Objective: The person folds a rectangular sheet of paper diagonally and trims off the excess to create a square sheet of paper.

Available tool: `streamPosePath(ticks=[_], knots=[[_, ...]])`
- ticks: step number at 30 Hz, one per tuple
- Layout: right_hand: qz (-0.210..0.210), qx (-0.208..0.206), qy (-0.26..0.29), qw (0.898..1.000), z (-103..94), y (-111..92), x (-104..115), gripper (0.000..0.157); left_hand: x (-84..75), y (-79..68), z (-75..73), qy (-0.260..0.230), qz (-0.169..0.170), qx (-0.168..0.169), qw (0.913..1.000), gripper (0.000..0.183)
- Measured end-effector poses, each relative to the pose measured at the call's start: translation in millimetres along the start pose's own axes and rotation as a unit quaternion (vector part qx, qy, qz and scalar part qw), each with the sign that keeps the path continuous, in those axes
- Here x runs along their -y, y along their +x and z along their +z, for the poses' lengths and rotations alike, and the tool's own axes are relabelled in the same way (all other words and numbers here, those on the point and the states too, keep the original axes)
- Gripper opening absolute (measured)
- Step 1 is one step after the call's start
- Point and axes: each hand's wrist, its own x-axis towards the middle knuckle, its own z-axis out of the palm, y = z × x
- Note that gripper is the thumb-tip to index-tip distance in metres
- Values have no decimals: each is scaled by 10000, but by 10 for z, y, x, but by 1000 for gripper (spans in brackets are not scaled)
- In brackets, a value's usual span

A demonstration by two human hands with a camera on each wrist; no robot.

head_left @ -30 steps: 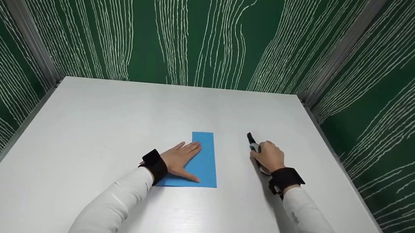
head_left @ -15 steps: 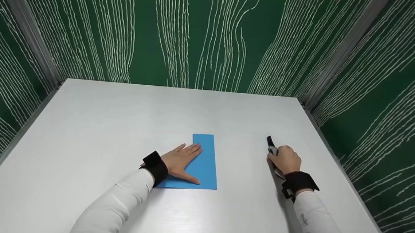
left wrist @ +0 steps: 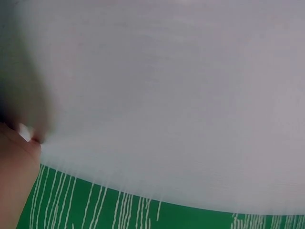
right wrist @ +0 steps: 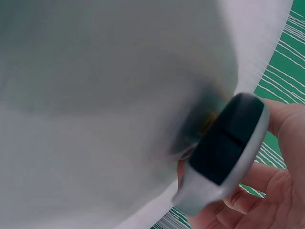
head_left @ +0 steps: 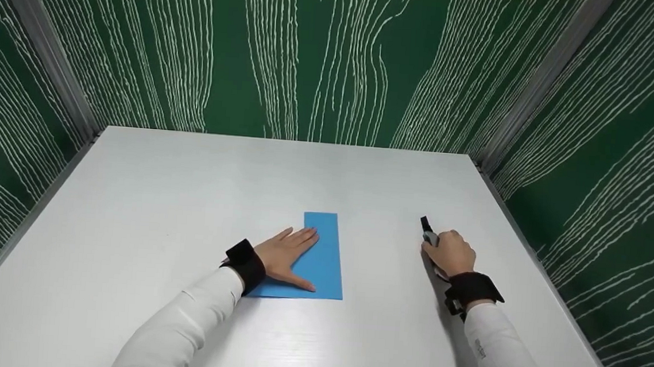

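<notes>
A flat blue sheet of paper (head_left: 324,264) lies on the white table (head_left: 189,179). It shows a narrow upright strip and a wider part at the near side, and its middle left is covered. Across it rests my left hand (head_left: 284,255), palm down with fingers and thumb spread. To the right of the sheet, my right hand (head_left: 451,254) grips a hand-held tool (head_left: 426,225) with a narrow black tip and a grey body. In the right wrist view the tool (right wrist: 228,138) shows a rounded black and light-grey end; its exact kind is unclear.
Green walls (head_left: 347,64) with wavy white lines stand behind and beside the table. Grey metal posts (head_left: 520,99) rise at the far corners. Black bands (head_left: 244,265) sit on both wrists.
My right hand has moved right, away from the blue paper, with the tool in its grip, and is still over the last half second. The left hand stays on the paper.
</notes>
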Motion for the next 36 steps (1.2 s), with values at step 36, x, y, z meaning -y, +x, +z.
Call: streamPosePath(ticks=[36], knots=[[-2830,534,231,9574,365,-430,1283,75,-19,3,-5,219,-116,-1,9997,119]])
